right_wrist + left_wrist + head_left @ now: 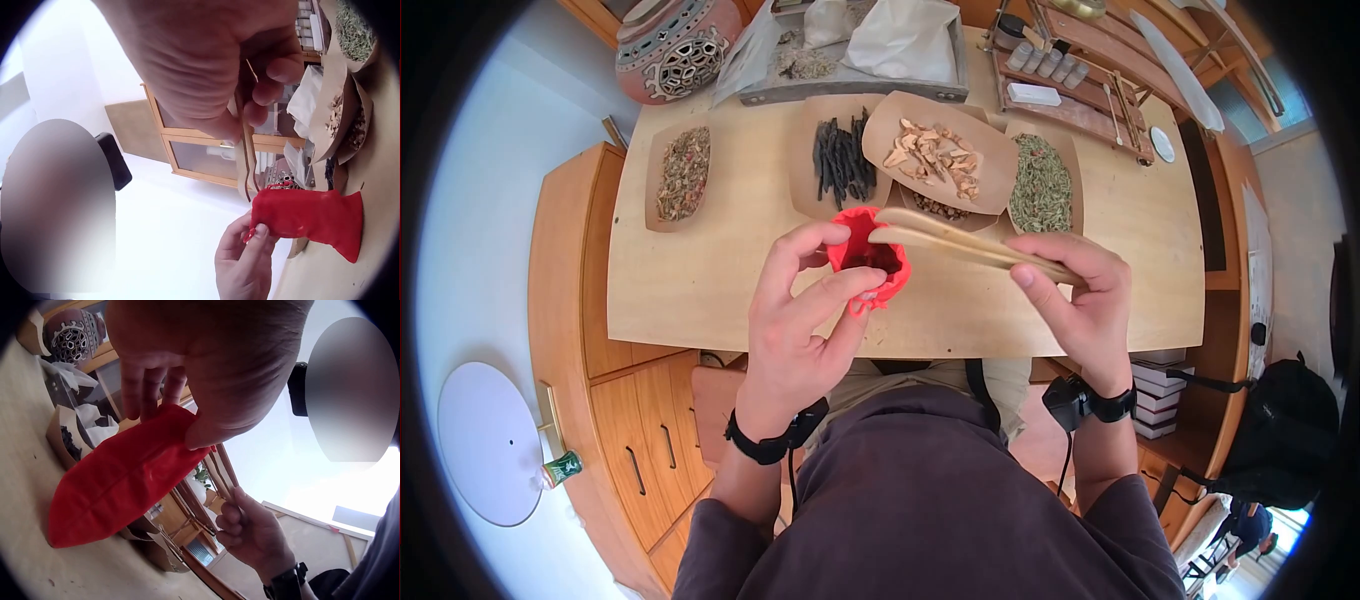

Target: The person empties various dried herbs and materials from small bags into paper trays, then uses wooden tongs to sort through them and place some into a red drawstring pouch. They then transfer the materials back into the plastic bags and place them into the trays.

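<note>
A red drawstring pouch (846, 232) is held at its mouth by my left hand (792, 318), thumb and fingers pinching the rim. Its opening faces up in the head view, and the left wrist view shows the long fabric body (119, 478) reaching down toward the table. My right hand (1090, 290) grips wooden tongs (960, 246) near their joined end. The tong tips overlap the pouch's mouth in the head view; no piece shows between them. Beyond the pouch are paper trays of dark sticks (842, 165), pale dried slices (930, 155) and green dried herb (1040, 185).
Another paper tray of mixed dried herbs (683, 175) is at the left. The slice tray overlaps one with brown pieces (940, 207). Along the table's (720, 290) back stand a patterned pot (680, 50), a grey tray holding white bags (900, 45) and a wooden rack (1090, 110).
</note>
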### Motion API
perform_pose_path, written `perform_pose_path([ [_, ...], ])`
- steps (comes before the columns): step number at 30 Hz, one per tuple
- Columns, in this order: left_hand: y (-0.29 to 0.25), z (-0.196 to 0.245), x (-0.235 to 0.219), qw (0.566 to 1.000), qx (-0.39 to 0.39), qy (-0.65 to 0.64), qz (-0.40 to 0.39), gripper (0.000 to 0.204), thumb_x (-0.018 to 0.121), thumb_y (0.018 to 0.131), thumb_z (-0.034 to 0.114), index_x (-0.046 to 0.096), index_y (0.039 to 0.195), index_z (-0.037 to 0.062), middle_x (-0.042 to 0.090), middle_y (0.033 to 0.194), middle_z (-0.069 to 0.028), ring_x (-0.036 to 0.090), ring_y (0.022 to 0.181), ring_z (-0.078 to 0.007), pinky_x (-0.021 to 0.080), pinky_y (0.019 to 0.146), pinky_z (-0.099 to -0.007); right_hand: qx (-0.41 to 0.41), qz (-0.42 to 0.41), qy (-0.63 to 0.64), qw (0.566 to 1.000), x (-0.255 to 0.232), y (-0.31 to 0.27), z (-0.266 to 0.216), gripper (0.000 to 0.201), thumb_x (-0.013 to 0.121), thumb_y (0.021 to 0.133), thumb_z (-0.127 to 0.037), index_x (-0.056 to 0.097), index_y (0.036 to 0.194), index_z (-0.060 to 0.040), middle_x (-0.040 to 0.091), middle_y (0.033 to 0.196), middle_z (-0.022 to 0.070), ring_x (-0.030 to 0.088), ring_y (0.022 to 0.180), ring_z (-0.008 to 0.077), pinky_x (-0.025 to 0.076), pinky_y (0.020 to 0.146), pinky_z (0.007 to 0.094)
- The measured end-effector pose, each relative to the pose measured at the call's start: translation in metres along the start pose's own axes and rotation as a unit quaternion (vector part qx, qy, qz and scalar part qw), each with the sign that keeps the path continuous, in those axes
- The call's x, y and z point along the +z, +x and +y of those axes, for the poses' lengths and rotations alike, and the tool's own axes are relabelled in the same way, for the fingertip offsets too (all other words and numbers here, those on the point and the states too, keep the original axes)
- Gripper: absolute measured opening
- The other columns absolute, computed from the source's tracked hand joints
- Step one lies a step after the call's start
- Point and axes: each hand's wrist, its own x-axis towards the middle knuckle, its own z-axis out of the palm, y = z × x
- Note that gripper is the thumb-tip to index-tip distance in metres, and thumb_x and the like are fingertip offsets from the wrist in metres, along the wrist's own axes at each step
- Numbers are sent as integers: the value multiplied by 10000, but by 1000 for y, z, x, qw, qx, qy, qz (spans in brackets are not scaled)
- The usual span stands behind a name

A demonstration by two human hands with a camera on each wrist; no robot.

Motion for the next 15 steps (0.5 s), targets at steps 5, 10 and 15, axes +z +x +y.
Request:
perform_pose_path([
  [5, -1, 2, 0, 1000, -3, -3, 1, 327, 733, 790, -103, 792, 1065, 64, 590, 1337, -157, 648, 1197, -319, 537, 1011, -434, 46, 77, -45, 995, 4, 22, 24, 227, 781, 952, -122, 771, 1137, 9, 785, 982, 114, 728, 859, 158, 556, 748, 267],
  [10, -3, 1, -2, 1000, -1, 2, 2, 326, 737, 789, -101, 793, 1064, 65, 593, 1332, -152, 644, 1198, -316, 543, 1001, -421, -3, 41, -145, 989, 13, 43, 46, 221, 771, 945, -114, 775, 1147, -24, 770, 1063, 149, 735, 903, 248, 585, 739, 316],
  [15, -4, -2, -2, 1000, 5, 9, 14, 346, 756, 797, -59, 794, 1096, 112, 608, 1301, -143, 652, 1132, -304, 551, 947, -396, -7, 26, -147, 989, 22, 56, 46, 233, 764, 946, -131, 778, 1163, -46, 761, 1085, 157, 724, 869, 266, 595, 747, 351],
])
